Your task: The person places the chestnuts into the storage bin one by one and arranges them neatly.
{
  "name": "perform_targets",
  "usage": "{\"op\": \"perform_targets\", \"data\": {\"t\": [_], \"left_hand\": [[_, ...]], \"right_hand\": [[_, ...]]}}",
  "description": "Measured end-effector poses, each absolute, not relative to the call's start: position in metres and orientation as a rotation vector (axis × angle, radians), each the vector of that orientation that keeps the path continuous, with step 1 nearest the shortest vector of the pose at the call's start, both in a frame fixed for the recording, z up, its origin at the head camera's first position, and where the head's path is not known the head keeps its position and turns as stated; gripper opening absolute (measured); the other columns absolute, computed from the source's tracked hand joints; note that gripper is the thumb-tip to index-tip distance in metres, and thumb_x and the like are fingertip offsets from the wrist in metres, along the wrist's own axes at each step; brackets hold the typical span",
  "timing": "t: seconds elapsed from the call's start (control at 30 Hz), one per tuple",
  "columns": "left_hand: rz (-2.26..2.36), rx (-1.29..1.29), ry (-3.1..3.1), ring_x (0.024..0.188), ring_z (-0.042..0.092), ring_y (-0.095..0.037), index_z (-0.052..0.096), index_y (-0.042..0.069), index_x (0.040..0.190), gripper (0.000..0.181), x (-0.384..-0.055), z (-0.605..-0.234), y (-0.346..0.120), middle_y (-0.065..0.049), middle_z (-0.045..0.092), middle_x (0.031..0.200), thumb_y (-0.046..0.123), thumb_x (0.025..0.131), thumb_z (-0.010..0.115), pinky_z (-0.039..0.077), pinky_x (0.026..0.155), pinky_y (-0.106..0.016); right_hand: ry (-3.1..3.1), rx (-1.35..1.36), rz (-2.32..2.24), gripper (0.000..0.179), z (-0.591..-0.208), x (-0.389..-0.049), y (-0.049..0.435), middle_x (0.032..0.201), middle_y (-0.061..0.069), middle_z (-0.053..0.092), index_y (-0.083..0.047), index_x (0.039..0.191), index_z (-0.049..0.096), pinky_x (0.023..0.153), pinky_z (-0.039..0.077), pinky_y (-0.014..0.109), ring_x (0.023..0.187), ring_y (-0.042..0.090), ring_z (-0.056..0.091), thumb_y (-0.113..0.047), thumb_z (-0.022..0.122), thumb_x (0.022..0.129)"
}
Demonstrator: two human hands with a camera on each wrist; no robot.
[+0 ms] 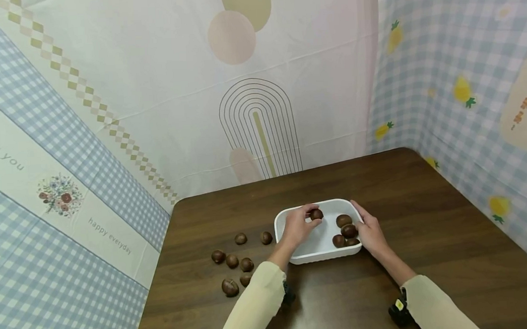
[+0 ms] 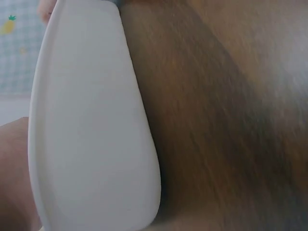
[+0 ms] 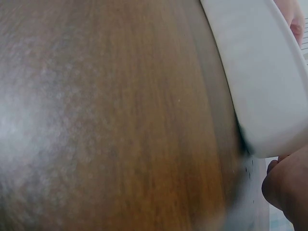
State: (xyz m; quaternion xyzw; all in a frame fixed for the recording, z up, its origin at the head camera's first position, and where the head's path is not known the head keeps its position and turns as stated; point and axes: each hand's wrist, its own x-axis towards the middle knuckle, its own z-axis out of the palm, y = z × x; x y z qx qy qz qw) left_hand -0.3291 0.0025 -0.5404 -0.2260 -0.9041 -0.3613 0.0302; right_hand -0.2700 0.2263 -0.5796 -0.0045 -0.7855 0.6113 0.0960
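Note:
Between the thumb and fingers of my left hand (image 1: 297,227) is a glossy brown chestnut (image 1: 317,215), held over the left half of a white rectangular tray (image 1: 326,256). Several more chestnuts (image 1: 349,231) lie grouped at the tray's right end. My right hand (image 1: 372,232) grips that end, with the thumb at the rim and the fingers along the outer wall. The tray's outer side (image 2: 91,115) fills much of the left wrist view and hides most of the left hand (image 2: 14,168). In the right wrist view, part of the right hand (image 3: 291,185) shows below the tray (image 3: 262,72).
Several loose chestnuts (image 1: 232,261) lie on the dark wooden table (image 1: 381,188), left of the tray. Some are close to the left forearm, and one sits near the tray's left wall. Patterned cloth (image 1: 332,106) hangs along the table's back and both sides.

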Motion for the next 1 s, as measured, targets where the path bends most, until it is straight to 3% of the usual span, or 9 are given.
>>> {"op": "perform_targets", "data": {"t": [0.5,0.6,0.77,0.87,1.0], "left_hand": [[-0.944,-0.655,-2.819,0.120,0.069,-0.022,0.078,0.010,0.122,0.036,-0.322,-0.551,0.031,-0.002,0.077,0.123,0.014,0.087,0.089,0.051,0.102,-0.028],[-0.928,-0.625,-2.841,0.118,0.069,-0.021,0.079,0.011,0.121,0.035,-0.321,-0.552,0.036,-0.001,0.077,0.122,0.016,0.087,0.089,0.052,0.101,-0.028],[-0.880,-0.613,-2.881,0.113,0.070,-0.021,0.080,0.011,0.120,0.034,-0.319,-0.553,0.042,0.000,0.078,0.119,0.018,0.088,0.090,0.053,0.098,-0.029],[-0.841,-0.604,-2.905,0.112,0.070,-0.021,0.080,0.013,0.120,0.033,-0.319,-0.555,0.044,0.001,0.078,0.118,0.020,0.089,0.089,0.054,0.096,-0.029],[-0.829,-0.588,-2.924,0.112,0.071,-0.020,0.080,0.014,0.120,0.033,-0.319,-0.555,0.044,0.003,0.078,0.118,0.022,0.089,0.089,0.055,0.095,-0.030]], "right_hand": [[-2.314,-0.015,1.820,0.071,-0.582,-0.271,0.226,0.166,0.023,0.037,0.000,0.163,0.037,0.123,0.027,0.056,0.152,0.038,0.034,0.014,0.042,0.093],[-2.306,-0.014,1.807,0.070,-0.583,-0.272,0.226,0.166,0.022,0.038,0.001,0.162,0.039,0.123,0.029,0.046,0.151,0.037,0.035,0.014,0.042,0.093],[-2.300,-0.005,1.790,0.069,-0.585,-0.273,0.225,0.165,0.022,0.040,0.001,0.162,0.040,0.111,0.031,0.016,0.150,0.037,0.037,0.014,0.042,0.093],[-2.292,-0.003,1.789,0.069,-0.585,-0.273,0.224,0.164,0.022,0.041,0.001,0.161,0.041,0.107,0.030,0.011,0.149,0.037,0.038,0.014,0.042,0.093],[-2.295,-0.006,1.791,0.069,-0.585,-0.273,0.225,0.164,0.021,0.041,0.001,0.161,0.041,0.110,0.030,0.015,0.149,0.036,0.038,0.014,0.042,0.093]]}}
